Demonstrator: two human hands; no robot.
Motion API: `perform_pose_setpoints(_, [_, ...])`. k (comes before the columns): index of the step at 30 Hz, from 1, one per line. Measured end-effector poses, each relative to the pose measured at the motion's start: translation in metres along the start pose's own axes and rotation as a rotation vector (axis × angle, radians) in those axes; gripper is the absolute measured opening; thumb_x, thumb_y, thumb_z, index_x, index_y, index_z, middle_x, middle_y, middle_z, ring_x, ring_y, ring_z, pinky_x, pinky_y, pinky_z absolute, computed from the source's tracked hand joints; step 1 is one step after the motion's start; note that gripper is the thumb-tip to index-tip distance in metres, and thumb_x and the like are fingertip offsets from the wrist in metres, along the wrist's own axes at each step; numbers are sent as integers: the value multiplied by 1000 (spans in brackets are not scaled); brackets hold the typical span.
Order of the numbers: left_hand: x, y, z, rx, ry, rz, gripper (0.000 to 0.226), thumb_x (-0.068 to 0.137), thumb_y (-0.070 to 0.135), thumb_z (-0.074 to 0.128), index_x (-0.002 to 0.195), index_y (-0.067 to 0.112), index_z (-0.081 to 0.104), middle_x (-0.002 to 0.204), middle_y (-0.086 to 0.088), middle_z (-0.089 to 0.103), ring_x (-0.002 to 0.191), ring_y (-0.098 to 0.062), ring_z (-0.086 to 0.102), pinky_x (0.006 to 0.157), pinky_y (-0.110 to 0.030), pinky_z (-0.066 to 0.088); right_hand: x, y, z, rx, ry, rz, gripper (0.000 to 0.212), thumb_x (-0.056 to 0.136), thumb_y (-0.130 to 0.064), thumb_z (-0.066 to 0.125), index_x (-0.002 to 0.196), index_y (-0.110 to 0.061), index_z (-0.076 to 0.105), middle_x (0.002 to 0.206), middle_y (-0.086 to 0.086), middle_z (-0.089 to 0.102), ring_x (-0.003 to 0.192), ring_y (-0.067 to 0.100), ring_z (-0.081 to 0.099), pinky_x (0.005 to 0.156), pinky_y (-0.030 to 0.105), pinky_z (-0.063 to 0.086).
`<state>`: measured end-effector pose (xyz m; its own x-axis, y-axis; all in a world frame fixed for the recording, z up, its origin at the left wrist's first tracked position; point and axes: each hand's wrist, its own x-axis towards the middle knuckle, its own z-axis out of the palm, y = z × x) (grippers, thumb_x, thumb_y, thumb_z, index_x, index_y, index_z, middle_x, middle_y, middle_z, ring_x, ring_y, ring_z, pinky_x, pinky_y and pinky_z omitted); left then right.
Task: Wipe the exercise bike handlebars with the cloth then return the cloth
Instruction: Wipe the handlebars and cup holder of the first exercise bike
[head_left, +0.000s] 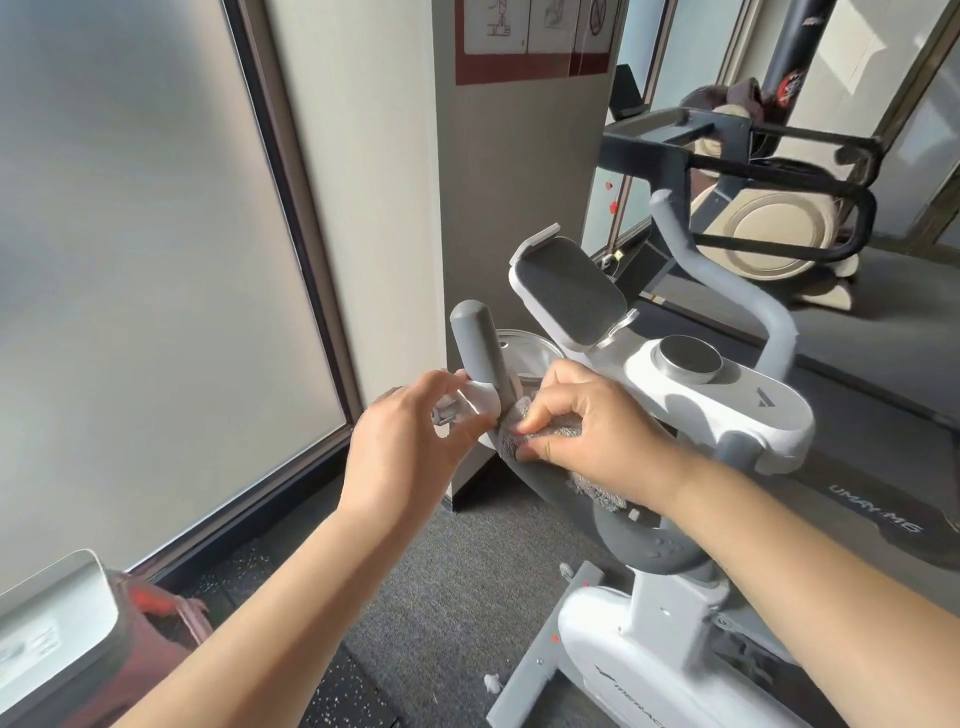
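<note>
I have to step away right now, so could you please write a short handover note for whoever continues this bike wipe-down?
Right hand: pressing the grey cloth onto the left handlebar, at the bend below its upright grey grip.
Left hand: open, holding nothing, fingers by the white fitting at the base of that grip.
Done: wiping is under way on the left handlebar; how much is already clean cannot be told.
Left: finish this bar, wipe the right handlebar, then put the cloth back. Its home is not in view.
</note>
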<state>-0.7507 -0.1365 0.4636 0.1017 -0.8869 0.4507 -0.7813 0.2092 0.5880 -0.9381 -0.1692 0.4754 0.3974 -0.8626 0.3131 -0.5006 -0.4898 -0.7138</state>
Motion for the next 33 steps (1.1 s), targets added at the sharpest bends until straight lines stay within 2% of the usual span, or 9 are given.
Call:
perform_pose_setpoints(2, [-4, 1, 3, 9, 29, 20, 35, 77, 37, 74, 107, 23, 65, 106, 6, 71, 90, -16, 66, 75, -27, 49, -11, 3, -4, -3, -81, 36, 29, 67, -14, 85, 68, -37, 68, 80, -14, 52, 79, 4, 58, 82, 16, 45])
perform_pose_setpoints(5, [-10, 5, 5, 30, 53, 54, 32, 77, 31, 75, 104, 19, 63, 107, 9, 70, 86, -17, 65, 71, -24, 45, -14, 2, -18, 48, -210, 104, 17, 67, -12, 84, 71, -25, 73, 82, -9, 54, 82, 9, 61, 84, 19, 47])
perform_pose_setpoints(9, [-14, 6, 7, 97, 82, 84, 37, 75, 29, 76, 107, 19, 60, 102, 7, 69, 91, -16, 61, 73, -22, 39, -4, -2, -13, 50, 18, 82, 21, 68, -17, 84, 70, -30, 68, 81, -14, 55, 80, -7, 57, 78, 4, 38])
perform_pose_setpoints(11, [-20, 8, 10, 98, 62, 102, 44, 74, 28, 77, 112, 22, 56, 111, 5, 66, 104, -16, 59, 83, -23, 41, -2, -1, -5, 59, 43, 50, 28, 67, -16, 85, 67, -35, 63, 80, -14, 53, 80, -5, 57, 80, 7, 41])
perform_pose_setpoints(14, [-28, 9, 14, 82, 22, 124, 58, 73, 29, 77, 122, 26, 47, 132, -1, 56, 128, -21, 47, 103, -38, 41, -6, 6, -12, 45, -87, 30, 30, 66, -16, 85, 65, -36, 63, 79, -13, 53, 82, 6, 58, 87, 24, 47])
perform_pose_setpoints(19, [-33, 11, 15, 114, -7, 102, 65, 74, 36, 73, 130, 23, 43, 139, -2, 50, 133, -22, 41, 106, -41, 39, -19, 5, -44, -31, -397, 79, 18, 67, -17, 85, 70, -30, 73, 80, -14, 56, 78, -1, 59, 78, 10, 42])
perform_pose_setpoints(23, [-36, 13, 16, 111, -1, 106, 68, 75, 34, 74, 133, 22, 42, 137, 1, 50, 134, -21, 39, 107, -40, 37, -10, 1, -25, 31, -119, 40, 22, 68, -19, 84, 68, -34, 68, 85, -11, 58, 89, 8, 61, 90, 24, 48])
perform_pose_setpoints(27, [-40, 13, 16, 118, 3, 93, 68, 77, 30, 74, 136, 23, 41, 142, 3, 46, 136, -19, 35, 111, -37, 32, -13, 4, -18, -26, -165, 11, 26, 69, -20, 84, 67, -37, 64, 84, -9, 55, 87, 13, 60, 91, 35, 47])
perform_pose_setpoints(33, [-47, 14, 20, 105, 12, 136, 66, 80, 25, 72, 139, 19, 42, 147, 2, 39, 139, -16, 28, 114, -35, 25, -40, 3, -46, -103, -369, 99, 21, 67, -19, 85, 67, -35, 71, 79, -14, 54, 78, -1, 58, 80, 13, 42])
